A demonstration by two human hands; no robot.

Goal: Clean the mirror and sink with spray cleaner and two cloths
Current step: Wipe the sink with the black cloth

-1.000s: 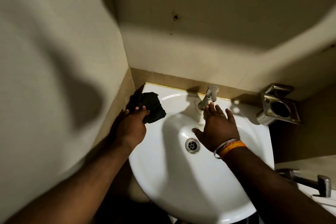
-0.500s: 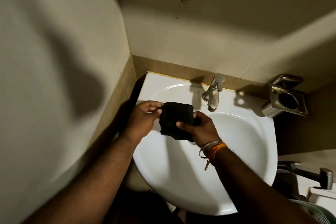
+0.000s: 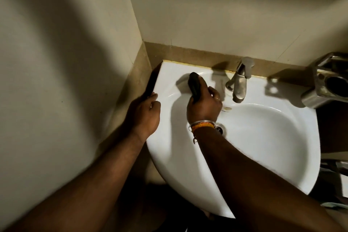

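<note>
Cloth (image 3: 194, 85), dark, soft and light, bunched in the right hand (image 3: 204, 107), fingers curled round it, at the sink (image 3: 263, 137) rim's 10 o'clock. Wadded, it should grip firmly. Left hand (image 3: 145, 113) rests loosely curled at 9 o'clock, holding nothing.

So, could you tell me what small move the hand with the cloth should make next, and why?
Probably sweep the cloth rightward along the back ledge toward the tap. The right hand grips it at the sink's back-left rim, and the left hand rests on the left edge.
</note>
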